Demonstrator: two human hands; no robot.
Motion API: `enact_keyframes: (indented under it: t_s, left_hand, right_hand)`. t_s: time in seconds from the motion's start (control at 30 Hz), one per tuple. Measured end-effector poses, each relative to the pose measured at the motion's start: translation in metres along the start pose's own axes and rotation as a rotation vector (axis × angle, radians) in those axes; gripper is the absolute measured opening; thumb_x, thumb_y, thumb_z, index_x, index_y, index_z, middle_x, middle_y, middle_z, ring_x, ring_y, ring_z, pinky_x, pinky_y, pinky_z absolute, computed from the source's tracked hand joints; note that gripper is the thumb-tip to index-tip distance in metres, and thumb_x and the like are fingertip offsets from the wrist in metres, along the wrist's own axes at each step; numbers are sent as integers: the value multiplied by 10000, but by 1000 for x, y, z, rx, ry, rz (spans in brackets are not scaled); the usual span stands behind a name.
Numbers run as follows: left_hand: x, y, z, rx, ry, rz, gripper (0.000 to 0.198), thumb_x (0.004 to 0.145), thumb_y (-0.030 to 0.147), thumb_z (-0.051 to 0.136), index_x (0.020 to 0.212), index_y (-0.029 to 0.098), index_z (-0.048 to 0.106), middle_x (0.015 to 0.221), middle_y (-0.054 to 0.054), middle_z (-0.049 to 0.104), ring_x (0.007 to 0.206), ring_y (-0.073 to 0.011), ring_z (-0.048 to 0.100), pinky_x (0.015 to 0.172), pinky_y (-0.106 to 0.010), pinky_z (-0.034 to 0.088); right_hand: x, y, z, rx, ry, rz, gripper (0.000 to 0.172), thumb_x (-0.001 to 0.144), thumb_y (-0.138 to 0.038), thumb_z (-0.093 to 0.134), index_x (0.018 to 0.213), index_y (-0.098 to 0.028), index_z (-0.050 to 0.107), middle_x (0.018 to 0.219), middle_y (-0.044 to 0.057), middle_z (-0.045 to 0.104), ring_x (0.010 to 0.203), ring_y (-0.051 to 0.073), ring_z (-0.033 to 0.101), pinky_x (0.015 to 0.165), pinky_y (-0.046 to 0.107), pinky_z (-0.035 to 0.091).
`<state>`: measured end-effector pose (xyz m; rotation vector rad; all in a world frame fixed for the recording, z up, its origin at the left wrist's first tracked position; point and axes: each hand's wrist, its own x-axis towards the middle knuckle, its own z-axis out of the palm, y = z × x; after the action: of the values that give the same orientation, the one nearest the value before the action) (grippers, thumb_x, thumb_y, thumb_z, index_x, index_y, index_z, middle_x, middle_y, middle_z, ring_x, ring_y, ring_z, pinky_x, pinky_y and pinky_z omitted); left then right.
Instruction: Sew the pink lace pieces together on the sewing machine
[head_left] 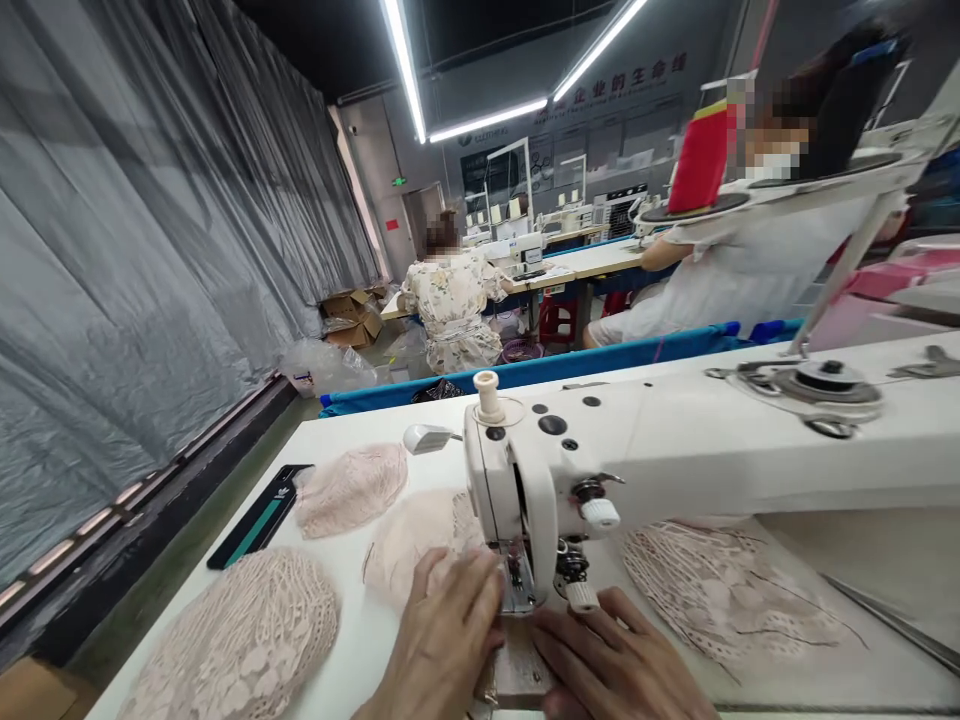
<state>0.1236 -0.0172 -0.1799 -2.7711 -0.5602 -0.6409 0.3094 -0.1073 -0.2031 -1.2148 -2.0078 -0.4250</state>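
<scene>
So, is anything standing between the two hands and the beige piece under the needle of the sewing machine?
Nothing visible does. The left hand and the right hand both seem to rest directly on the beige piece, one at each side of the presser foot of the sewing machine.

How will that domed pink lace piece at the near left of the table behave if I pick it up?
Probably floppy: the lace piece is open netting, so it would likely sag out of its domed shape when lifted by one edge. It is likely very light, since it looks thin and full of holes. The textured weave suggests it will catch and drag rather than slide if pushed.
</scene>
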Motion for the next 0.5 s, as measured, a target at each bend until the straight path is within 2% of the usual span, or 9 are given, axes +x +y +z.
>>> enact_keyframes:
  t_s: [0.1, 0.23, 0.37, 0.5]
  left_hand:
    - [-19, -18, -14, -13, -10, -169, 350, 911, 193, 424, 1260, 176, 423, 1157, -81, 608, 1022, -197, 577, 976, -424, 290]
    - [-48, -35, -27, -31, -52, -211, 341, 897, 189, 440, 1237, 202, 426, 1137, -75, 606, 973, -188, 584, 939, -405, 323]
    - [-48, -38, -32, -54, -63, -240, 154, 869, 133, 469, 979, 206, 547, 989, -20, 635, 874, -171, 596, 863, -371, 353]
    - [-44, -33, -33, 1, -70, -162, 227, 847, 27, 412, 787, 193, 555, 800, 15, 628, 700, -145, 575, 753, -312, 374]
  right_hand:
    - [4, -6, -6, 34, -25, -16, 394, 999, -331, 283, 872, -184, 625, 810, 35, 702, 669, 174, 575, 628, 333, 349]
    - [9, -13, -8, 66, -56, -75, 426, 1000, -327, 253, 819, -182, 610, 772, 49, 677, 675, 179, 560, 639, 337, 342]
    - [9, -15, -10, 65, -71, -99, 440, 1003, -334, 232, 795, -182, 589, 760, 46, 661, 671, 175, 549, 631, 336, 327]
    - [10, -24, -13, 63, -92, -102, 454, 1004, -362, 206, 789, -188, 566, 759, 36, 656, 689, 174, 542, 649, 339, 329]
